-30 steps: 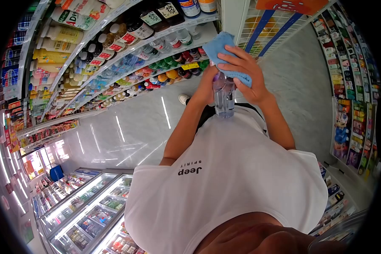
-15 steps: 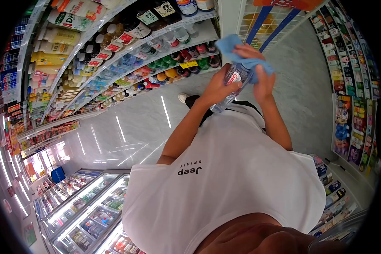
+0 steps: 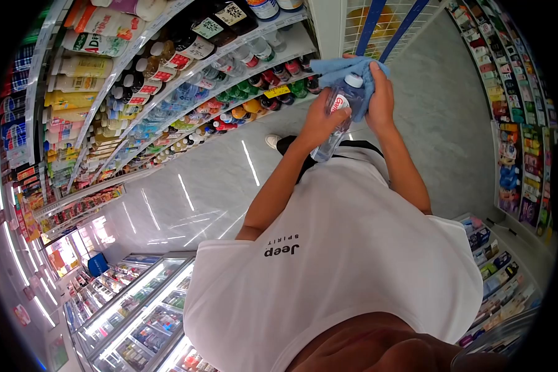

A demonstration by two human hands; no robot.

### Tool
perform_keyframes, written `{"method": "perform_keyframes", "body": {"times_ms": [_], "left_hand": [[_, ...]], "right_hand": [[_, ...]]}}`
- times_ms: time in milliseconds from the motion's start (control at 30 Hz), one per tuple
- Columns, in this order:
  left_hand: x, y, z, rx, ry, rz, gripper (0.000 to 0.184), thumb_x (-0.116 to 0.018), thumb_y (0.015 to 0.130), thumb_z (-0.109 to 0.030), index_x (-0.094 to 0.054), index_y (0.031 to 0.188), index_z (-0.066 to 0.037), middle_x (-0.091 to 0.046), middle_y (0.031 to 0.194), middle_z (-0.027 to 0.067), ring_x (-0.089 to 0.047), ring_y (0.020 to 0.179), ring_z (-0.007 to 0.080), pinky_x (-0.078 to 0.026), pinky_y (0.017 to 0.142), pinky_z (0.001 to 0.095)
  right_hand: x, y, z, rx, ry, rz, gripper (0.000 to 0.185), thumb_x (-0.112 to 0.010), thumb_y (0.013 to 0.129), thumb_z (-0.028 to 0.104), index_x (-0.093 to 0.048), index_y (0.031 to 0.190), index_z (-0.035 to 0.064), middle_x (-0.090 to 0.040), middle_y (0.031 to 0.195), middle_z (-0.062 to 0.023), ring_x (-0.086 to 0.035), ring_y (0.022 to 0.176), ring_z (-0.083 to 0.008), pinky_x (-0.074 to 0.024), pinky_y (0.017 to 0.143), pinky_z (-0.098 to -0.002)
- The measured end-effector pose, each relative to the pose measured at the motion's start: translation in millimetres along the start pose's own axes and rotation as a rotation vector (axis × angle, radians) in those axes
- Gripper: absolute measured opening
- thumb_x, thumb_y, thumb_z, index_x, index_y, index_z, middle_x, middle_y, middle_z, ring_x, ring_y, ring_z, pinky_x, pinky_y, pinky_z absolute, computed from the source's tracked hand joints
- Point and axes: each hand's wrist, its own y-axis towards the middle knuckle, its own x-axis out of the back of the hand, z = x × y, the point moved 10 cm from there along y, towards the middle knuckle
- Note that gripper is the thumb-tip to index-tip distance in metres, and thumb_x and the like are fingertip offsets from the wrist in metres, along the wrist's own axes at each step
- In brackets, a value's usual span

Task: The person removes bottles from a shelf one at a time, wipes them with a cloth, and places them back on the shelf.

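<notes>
My left hand (image 3: 323, 123) is wrapped round the middle of a clear plastic bottle (image 3: 330, 146), its thumb across the red and white label. The bottle is tilted, with its white cap (image 3: 354, 80) towards the shelves and its base near my shirt. On the other side, my right hand (image 3: 379, 99) holds a light blue cloth (image 3: 339, 67). The cloth lies behind the cap and along the bottle's right side. Some of the right fingers are hidden behind it.
Shelves (image 3: 229, 49) with rows of drink bottles stand at the upper left, close to my hands. A white wire rack (image 3: 395, 31) is just beyond the cloth. Glass-doored coolers (image 3: 139, 304) are at the lower left, and more stocked shelves (image 3: 518, 124) at the right.
The bottle has turned so its label and cap show. My right hand and the cloth moved from over the bottle's top to its far side. The view has shifted slightly.
</notes>
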Motion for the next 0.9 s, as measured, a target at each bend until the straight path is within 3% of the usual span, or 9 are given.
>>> {"method": "perform_keyframes", "body": {"times_ms": [100,133,233,333,467,567,633,800,900], "left_hand": [[16,-1,10,0.095,-0.198,-0.17,0.047,-0.068,0.086,-0.021,-0.051,0.125,-0.001,-0.062,0.105,0.0064,-0.059,0.093,0.0132,-0.049,0.085,0.0295],[19,-1,7,0.072,-0.255,-0.209,0.043,-0.068,0.087,-0.022,-0.052,0.123,-0.004,-0.062,0.104,0.0052,-0.06,0.093,0.0129,-0.05,0.081,0.0287],[37,3,18,0.065,-0.428,-0.278,0.04,-0.066,0.089,-0.025,-0.051,0.121,-0.006,-0.062,0.103,0.005,-0.062,0.091,0.0131,-0.052,0.075,0.0279],[46,6,1,-0.078,-0.376,-0.39,0.047,-0.074,0.083,-0.016,-0.048,0.12,-0.004,-0.061,0.101,0.0053,-0.062,0.087,0.0137,-0.053,0.072,0.0283],[34,0,-15,-0.163,-0.221,-0.473,0.058,-0.081,0.076,-0.008,-0.045,0.122,-0.002,-0.06,0.102,0.0059,-0.061,0.089,0.0132,-0.052,0.075,0.0279],[7,1,-35,-0.262,-0.099,-0.345,0.063,-0.082,0.075,-0.009,-0.042,0.124,-0.003,-0.06,0.102,0.0068,-0.061,0.091,0.0135,-0.052,0.077,0.0279],[-4,3,-27,-0.192,-0.102,-0.252,0.068,-0.083,0.074,-0.01,-0.04,0.126,-0.003,-0.059,0.107,0.0089,-0.06,0.097,0.0149,-0.05,0.085,0.0302],[9,5,-10,-0.206,0.016,-0.174,0.071,-0.084,0.074,-0.016,-0.04,0.128,-0.001,-0.058,0.114,0.0122,-0.058,0.108,0.0198,-0.048,0.094,0.0348],[20,6,-2,-0.159,0.163,-0.077,0.065,-0.084,0.075,-0.01,-0.046,0.127,0.0,-0.06,0.118,0.0106,-0.061,0.105,0.0193,-0.049,0.094,0.035]], "right_hand": [[44,-6,-59,-0.07,0.125,-0.205,0.042,-0.045,0.102,0.031,-0.066,0.113,-0.0038,-0.069,0.106,-0.0114,-0.065,0.097,-0.0168,-0.049,0.091,-0.0307],[46,-16,-58,-0.055,-0.01,-0.223,0.045,-0.049,0.101,0.039,-0.068,0.105,-0.0021,-0.068,0.098,-0.0048,-0.062,0.085,-0.0122,-0.0477,0.078,-0.0262],[70,-38,-87,-0.211,-0.366,-0.182,0.046,-0.05,0.1,0.04,-0.068,0.105,-0.002,-0.068,0.096,-0.0048,-0.061,0.085,-0.0124,-0.0464,0.077,-0.0255],[74,-71,-119,-0.537,-0.328,-0.179,0.045,-0.049,0.101,0.04,-0.065,0.112,-0.0005,-0.068,0.104,-0.008,-0.063,0.093,-0.0159,-0.0485,0.085,-0.0302],[77,-78,-165,-0.681,0.435,-0.258,0.042,-0.045,0.102,0.035,-0.057,0.124,0.001,-0.065,0.12,-0.0128,-0.062,0.11,-0.0234,-0.047,0.1,-0.0386],[71,-70,-176,-0.759,0.706,-0.163,0.041,-0.043,0.102,0.031,-0.053,0.129,0.0011,-0.062,0.128,-0.0145,-0.06,0.118,-0.0267,-0.0444,0.106,-0.0421],[69,-65,-172,-0.728,0.759,-0.152,0.041,-0.042,0.102,0.029,-0.053,0.129,0.0004,-0.062,0.128,-0.015,-0.06,0.119,-0.0273,-0.0438,0.107,-0.0423],[74,-74,-200,-0.827,0.717,-0.219,0.043,-0.039,0.103,0.027,-0.05,0.132,-0.0012,-0.06,0.13,-0.017,-0.058,0.12,-0.0293,-0.0427,0.108,-0.0442],[80,-71,-213,-0.857,0.652,-0.22,0.045,-0.035,0.103,0.027,-0.048,0.134,-0.0021,-0.059,0.131,-0.0182,-0.057,0.122,-0.0307,-0.0419,0.109,-0.0451]]}}
